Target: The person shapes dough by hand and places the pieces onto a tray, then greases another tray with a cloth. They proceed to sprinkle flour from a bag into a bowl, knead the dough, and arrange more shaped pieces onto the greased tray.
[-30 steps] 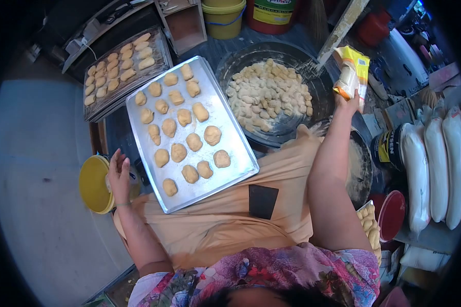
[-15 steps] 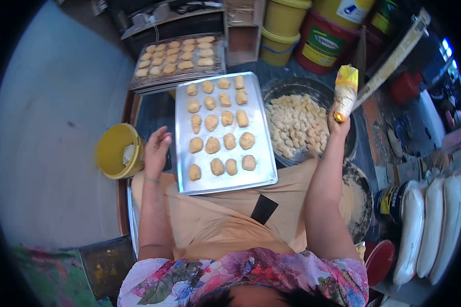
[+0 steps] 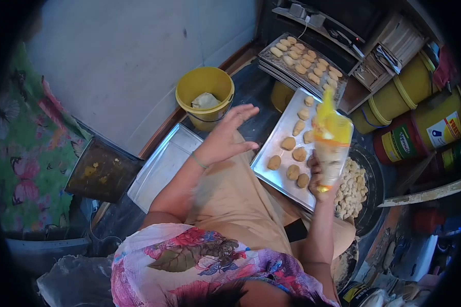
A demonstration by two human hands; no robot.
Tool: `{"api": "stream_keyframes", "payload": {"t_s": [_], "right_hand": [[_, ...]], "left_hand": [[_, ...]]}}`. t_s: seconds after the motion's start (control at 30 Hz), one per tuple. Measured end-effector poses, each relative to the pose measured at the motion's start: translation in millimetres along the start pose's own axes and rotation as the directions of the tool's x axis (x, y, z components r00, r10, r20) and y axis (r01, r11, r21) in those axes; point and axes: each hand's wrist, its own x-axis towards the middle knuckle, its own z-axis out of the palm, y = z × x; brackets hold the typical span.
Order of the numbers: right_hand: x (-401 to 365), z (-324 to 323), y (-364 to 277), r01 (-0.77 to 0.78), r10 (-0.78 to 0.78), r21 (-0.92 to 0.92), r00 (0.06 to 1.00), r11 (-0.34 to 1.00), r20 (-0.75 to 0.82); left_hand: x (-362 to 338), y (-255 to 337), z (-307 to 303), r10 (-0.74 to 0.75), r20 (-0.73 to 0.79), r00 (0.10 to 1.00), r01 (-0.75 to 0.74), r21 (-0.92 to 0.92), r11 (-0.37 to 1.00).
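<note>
In the head view, my right hand (image 3: 320, 176) grips a yellow and clear plastic packet (image 3: 333, 143) with pale contents, held up over the metal baking tray (image 3: 264, 161). Rows of tan dough pieces (image 3: 288, 143) lie on that tray, some hidden behind the packet. Motion blurs the packet's top. My left hand (image 3: 229, 135) is empty, thumb and fingers apart, in the air between the tray and a yellow bucket (image 3: 205, 77). Inside the bucket lies a whitish lump (image 3: 206, 101). To the right of my right hand, a dark round basin (image 3: 371, 202) holds many small floured dough pieces (image 3: 351, 187).
Behind the tray, a stack of dark trays (image 3: 279, 71) carries flatter dough pieces. Yellow and red buckets (image 3: 402, 138) stand at the right, near a whitish wooden bar (image 3: 425, 193). Another metal tray (image 3: 164, 161) lies left of my legs, beside a stained brown container (image 3: 102, 171).
The view has swung left. My right hand has brought the packet from above the basin to above the tray. My left hand has shifted away from the tray's edge, its fingers now spread.
</note>
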Motion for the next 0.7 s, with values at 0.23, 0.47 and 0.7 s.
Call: {"api": "stream_keyframes", "payload": {"t_s": [0.23, 0.47, 0.7], "right_hand": [[71.8, -13.6, 152.7, -0.497, 0.351, -0.298, 0.833, 0.815, -0.428], [82.2, -6.5, 203.8, -0.721, 0.655, -0.037, 0.648, 0.692, -0.389], [90.5, -22.3, 226.8, -0.780, 0.758, 0.071, 0.577, 0.622, -0.304]], "left_hand": [[-41.1, 1.2, -97.1, 0.003, -0.135, 0.991, 0.037, 0.296, 0.955], [-105.4, -1.5, -138.4, 0.014, 0.198, 0.980, -0.116, 0.516, 0.849], [-130.7, -3.3, -164.2, -0.064, 0.136, 0.989, -0.002, 0.436, 0.900]]}}
